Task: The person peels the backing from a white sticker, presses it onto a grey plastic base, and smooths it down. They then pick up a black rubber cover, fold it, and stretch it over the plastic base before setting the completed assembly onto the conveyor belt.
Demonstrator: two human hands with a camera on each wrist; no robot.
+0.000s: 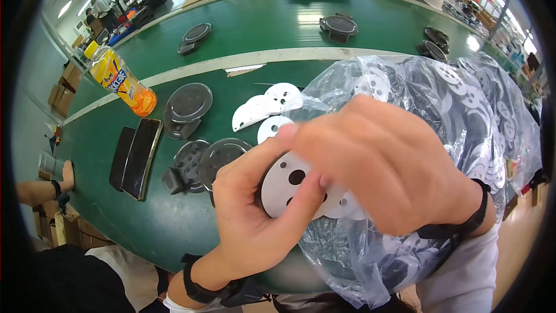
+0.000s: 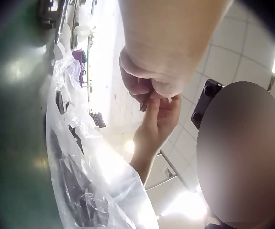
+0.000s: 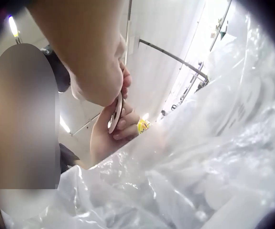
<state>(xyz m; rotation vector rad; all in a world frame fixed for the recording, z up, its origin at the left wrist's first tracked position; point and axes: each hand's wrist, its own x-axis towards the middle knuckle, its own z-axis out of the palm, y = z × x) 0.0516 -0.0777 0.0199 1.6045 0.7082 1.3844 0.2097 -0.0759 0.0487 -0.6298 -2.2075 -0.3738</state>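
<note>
From the head view, the person's left hand point(image 1: 255, 214) grips a white disc point(image 1: 277, 188) between thumb and curled fingers, its holed face showing above the worktop point(image 1: 156, 220). The right hand point(image 1: 382, 162), blurred, curls over the disc's far side. The right wrist view gives what the head view can't: the disc edge-on, its upper end pinched in the right grip. In the left wrist view the disc can't be made out, only the two hands meeting. The head view alone shows black parts point(image 1: 188, 103) and loose white discs point(image 1: 252, 112) lying left of the clear bag point(image 1: 347, 255); the bag reaches into both wrist views.
</note>
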